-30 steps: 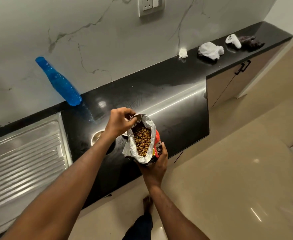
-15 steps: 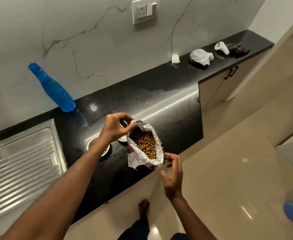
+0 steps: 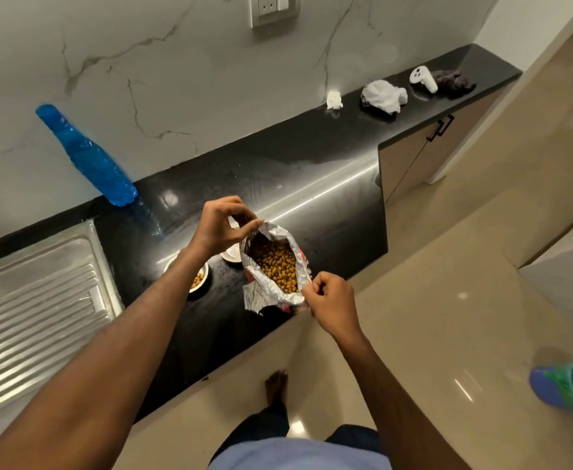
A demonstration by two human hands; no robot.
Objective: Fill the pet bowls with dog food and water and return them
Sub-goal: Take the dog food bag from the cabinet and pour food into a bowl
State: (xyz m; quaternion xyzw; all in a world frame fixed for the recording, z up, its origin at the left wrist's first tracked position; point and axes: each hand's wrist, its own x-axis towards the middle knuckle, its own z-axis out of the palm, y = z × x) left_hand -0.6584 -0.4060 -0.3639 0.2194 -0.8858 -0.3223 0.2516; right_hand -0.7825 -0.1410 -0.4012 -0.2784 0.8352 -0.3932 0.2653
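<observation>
left hand (image 3: pixel 219 223): pinching far rim of food bag (image 3: pixel 271 266) | right hand (image 3: pixel 329 300): pinching near rim | kibble bowl (image 3: pixel 190 278): on counter (image 3: pixel 312 171), beside bag

table (image 3: pixel 329 198): black, glossy | on it: blue bottle (image 3: pixel 90 157), bowl with kibble (image 3: pixel 195 278), second bowl (image 3: pixel 231 256), food bag (image 3: pixel 274 266), white cloth (image 3: pixel 385 96), white controller (image 3: pixel 422 78)

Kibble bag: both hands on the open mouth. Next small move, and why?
Probably fold the bag mouth shut. The left hand and right hand pinch opposite edges of the rim, and one bowl on the counter already holds kibble.
</observation>
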